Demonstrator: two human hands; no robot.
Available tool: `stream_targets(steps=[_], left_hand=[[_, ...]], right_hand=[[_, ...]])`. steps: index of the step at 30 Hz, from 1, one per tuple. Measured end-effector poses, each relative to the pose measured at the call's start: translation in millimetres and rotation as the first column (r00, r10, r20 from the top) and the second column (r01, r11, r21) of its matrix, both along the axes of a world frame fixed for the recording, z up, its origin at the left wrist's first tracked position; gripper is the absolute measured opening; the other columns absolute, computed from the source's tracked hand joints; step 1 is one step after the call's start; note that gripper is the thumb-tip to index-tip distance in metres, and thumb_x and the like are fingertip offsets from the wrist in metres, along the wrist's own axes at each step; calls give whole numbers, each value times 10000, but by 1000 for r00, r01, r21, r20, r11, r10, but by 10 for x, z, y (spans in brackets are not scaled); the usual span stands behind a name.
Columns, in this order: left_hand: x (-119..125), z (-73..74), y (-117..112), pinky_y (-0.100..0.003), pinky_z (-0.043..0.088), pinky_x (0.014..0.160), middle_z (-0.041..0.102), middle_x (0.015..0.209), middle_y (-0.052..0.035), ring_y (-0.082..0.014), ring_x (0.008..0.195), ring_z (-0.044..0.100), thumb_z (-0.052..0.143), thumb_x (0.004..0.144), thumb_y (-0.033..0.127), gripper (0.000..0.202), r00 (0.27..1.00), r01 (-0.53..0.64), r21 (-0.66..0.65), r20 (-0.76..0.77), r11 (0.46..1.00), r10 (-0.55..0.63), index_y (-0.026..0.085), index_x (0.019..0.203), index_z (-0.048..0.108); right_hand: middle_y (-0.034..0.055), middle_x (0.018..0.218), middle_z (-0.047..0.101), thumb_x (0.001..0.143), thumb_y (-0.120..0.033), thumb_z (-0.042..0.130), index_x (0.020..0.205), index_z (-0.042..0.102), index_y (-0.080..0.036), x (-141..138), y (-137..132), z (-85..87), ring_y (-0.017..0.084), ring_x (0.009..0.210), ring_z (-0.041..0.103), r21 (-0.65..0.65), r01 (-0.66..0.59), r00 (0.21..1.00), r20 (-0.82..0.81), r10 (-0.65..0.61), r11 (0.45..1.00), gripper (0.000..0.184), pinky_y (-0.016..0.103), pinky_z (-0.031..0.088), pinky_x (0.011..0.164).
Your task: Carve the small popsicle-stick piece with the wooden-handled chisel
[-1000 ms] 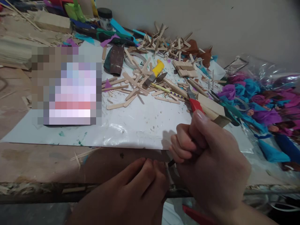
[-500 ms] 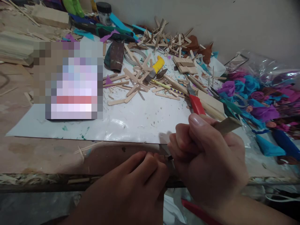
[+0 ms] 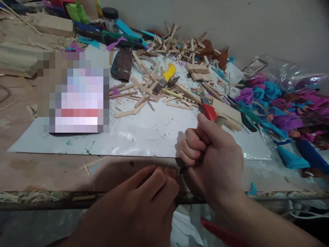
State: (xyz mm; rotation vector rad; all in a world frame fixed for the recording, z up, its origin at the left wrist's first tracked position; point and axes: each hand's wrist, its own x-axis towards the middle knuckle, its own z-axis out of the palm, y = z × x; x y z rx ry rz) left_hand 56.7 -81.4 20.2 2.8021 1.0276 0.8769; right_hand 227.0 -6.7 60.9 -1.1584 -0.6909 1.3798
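Note:
My right hand point(image 3: 213, 161) is closed in a fist round a small knife with a wooden handle. Its dark tip point(image 3: 183, 168) points down at the table's front edge. Just left of that tip, my left hand point(image 3: 144, 206) rests on the edge with its fingers curled together. They pinch something small that the fingers hide. The two hands almost touch. Behind them lies a glossy white sheet point(image 3: 154, 133) dotted with wood chips.
Several flat wooden craft sticks point(image 3: 144, 92) are scattered on the sheet, beside a yellow-handled tool point(image 3: 168, 72), a red-handled cutter point(image 3: 209, 111) and a wooden block point(image 3: 227, 111). Crepe paper flowers in a plastic bag point(image 3: 277, 103) fill the right side. A blurred patch point(image 3: 74, 92) lies at the left.
My right hand has drawn a little up and to the left with the knife, and less of the handle's end shows. My left hand keeps its place at the edge.

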Motion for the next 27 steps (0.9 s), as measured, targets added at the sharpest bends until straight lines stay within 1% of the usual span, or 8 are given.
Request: stream_targets(steps=[4,7,10,15,19,23,24,27], left_hand=[[-14,-9,-38,-378,553,1049,820,1133,-57,-254,1080,661,351,1275,70,523,999,-23,-3,23,1000,23,136,1161,857],[-33,-38,-64,-373,546,1091,822,1166,-59,-259,1125,656,351,1289,93,510,1000,-21,-15,6,1000,21,131,1206,853],[-43,-62,-82,-369,547,1124,829,1193,-60,-259,1144,660,384,1285,100,471,1000,-15,1,-1,1000,15,127,1259,854],[-26,-67,-74,-363,548,1138,840,1212,-71,-265,1146,660,393,1281,105,488,1000,-22,22,-15,1000,22,137,1239,878],[-34,-35,-61,-372,538,1171,843,1254,-76,-270,1191,669,420,1287,131,459,1000,-28,6,-8,1000,28,128,1242,877],[-43,-20,-57,-350,532,1184,855,1255,-73,-259,1195,665,376,1277,91,500,1000,-14,2,0,1000,14,119,1247,874],[-40,-23,-53,-354,527,1197,857,1266,-79,-262,1212,664,372,1284,104,502,1000,-18,1,-5,1000,18,114,1257,874],[-30,-36,-38,-362,549,1171,864,1274,-74,-261,1201,684,371,1280,103,511,1000,6,-19,1,1000,-6,131,1249,881]], right_hand=[[-111,569,302,870,-507,1055,645,346,-279,40,-9,10,67,492,177,-30,-29,999,-24,29,999,778,254,146,402],[-114,562,299,850,-514,1073,637,350,-273,40,-15,35,62,486,173,-3,-20,999,-27,19,1000,791,252,146,404],[-114,549,303,833,-499,1080,625,366,-269,28,-19,58,63,481,171,28,-9,1000,-25,10,1000,779,250,149,399],[-105,542,309,862,-521,1058,603,382,-273,16,-19,50,68,479,175,43,-12,1000,-3,12,999,765,259,144,392],[-101,546,294,894,-553,1034,597,349,-275,2,-21,40,71,487,185,59,-10,1000,28,8,998,797,261,148,402],[-103,532,300,897,-524,1032,594,380,-272,-46,-49,54,71,475,191,80,11,999,50,-15,997,761,263,149,399],[-101,527,308,891,-513,1034,590,392,-273,-62,-61,55,72,468,200,84,13,998,56,-18,996,748,267,153,394],[-88,516,350,903,-487,1022,577,432,-269,-112,-101,43,76,445,246,92,28,996,82,-35,995,709,270,164,384]])
